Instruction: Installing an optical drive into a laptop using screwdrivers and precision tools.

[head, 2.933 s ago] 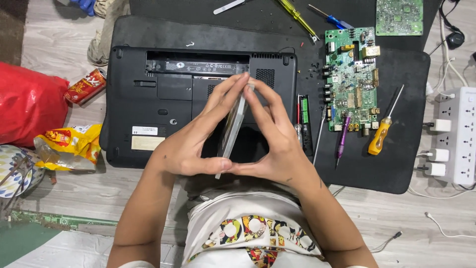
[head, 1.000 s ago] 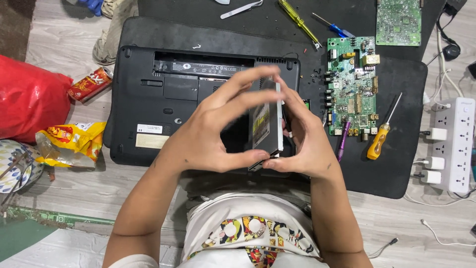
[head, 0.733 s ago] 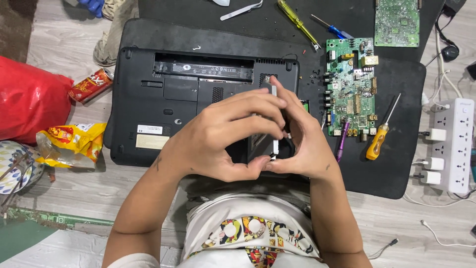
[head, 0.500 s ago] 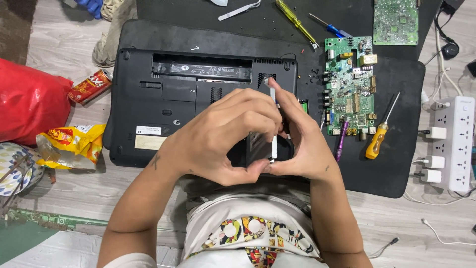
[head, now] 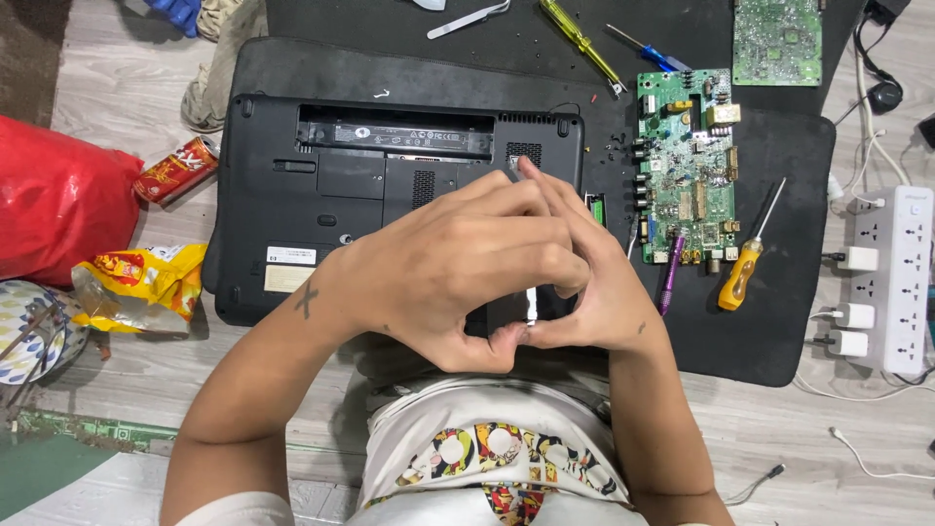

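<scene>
Mostly hidden, a thin flat metal-edged part point(head: 531, 304) (perhaps a drive or its caddy; too little shows to tell) sits on edge between two hands held together over the near right corner of an upturned black laptop point(head: 292, 195). Only a pale sliver of its edge shows, in the gap between the palms just above the touching thumbs.

The left hand point(head: 448, 268) curls over the part from its own side, fingers folded across the top; the right hand point(head: 594, 292) presses in from the other side, fingertips reaching up past the left knuckles. Both are closed around the part, thumbs meeting at the bottom.

The part looks stiff, light and slim, probably smooth on its faces and likely delicate inside. It seems best held by its long edges, as here, not by the flat faces or any connector end.

Beyond the right hand, on a dark mat point(head: 779, 321), lie a green circuit board point(head: 687, 166), a purple tool point(head: 672, 284) and an orange-handled screwdriver point(head: 745, 263). Farther right is a white power strip point(head: 901, 282). Past the fingertips, at the far edge, are tweezers point(head: 467, 19) and a yellow screwdriver point(head: 579, 39). Left of the left forearm lie a yellow wrapper point(head: 136, 287), a red can point(head: 175, 170) and a red bag point(head: 58, 214).
</scene>
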